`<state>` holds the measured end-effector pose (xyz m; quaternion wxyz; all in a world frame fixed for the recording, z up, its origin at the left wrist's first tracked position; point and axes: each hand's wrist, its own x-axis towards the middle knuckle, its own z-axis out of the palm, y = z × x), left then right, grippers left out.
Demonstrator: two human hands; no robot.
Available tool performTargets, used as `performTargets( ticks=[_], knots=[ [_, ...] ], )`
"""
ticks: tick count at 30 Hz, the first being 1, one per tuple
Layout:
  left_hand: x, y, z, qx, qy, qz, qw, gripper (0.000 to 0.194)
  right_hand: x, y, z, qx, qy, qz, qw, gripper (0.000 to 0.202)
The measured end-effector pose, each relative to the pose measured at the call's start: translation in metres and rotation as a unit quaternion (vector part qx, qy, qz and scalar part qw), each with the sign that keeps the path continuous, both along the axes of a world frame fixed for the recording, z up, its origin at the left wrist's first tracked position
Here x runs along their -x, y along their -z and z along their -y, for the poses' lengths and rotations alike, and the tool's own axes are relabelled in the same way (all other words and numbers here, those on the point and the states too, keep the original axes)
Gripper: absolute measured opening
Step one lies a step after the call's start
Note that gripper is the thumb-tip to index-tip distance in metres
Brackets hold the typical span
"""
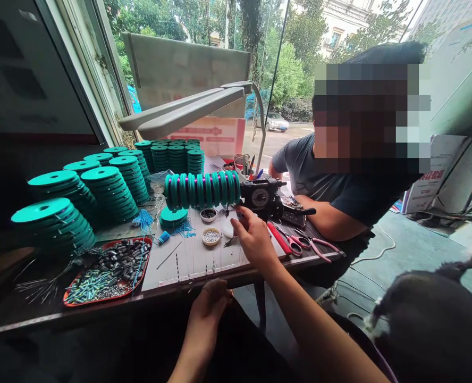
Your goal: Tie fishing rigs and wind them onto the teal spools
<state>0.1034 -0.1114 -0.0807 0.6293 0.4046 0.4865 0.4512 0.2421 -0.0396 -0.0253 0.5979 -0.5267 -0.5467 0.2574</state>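
Note:
A row of teal spools sits on the shaft of a black hand-crank winder at the table's edge. My right hand reaches up to the right end of that row, just below the winder. Its index finger and thumb are stretched out and apart, with nothing visible between them. Lower down, in front of the table edge, my left hand is closed with curled fingers; whatever they hold is hidden. Thin lines hang from the spools past the table edge. Small round dishes of white beads and dark beads lie under the row.
Stacks of teal spools fill the left side. A red-rimmed tray holds black weights and small parts. A red-handled tool, scissors and pink pliers lie at right. Another person leans on the table; a lamp hangs above.

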Motion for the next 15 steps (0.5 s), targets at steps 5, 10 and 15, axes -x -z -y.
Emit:
performTargets(
  ticks=[5,10,15],
  knots=[
    [0.008,-0.005,0.007,-0.054,0.018,-0.133,0.99,0.036,0.005,0.0,-0.022,0.016,-0.109,-0.096,0.989,0.028],
    [0.02,-0.043,0.006,-0.138,0.014,-0.429,0.893,0.008,0.003,-0.013,-0.013,0.011,-0.148,-0.166,0.975,0.025],
    [0.003,-0.086,-0.029,-0.175,0.014,-0.143,0.974,0.019,-0.007,-0.034,0.004,0.033,-0.167,-0.176,0.97,0.019]
  ],
)
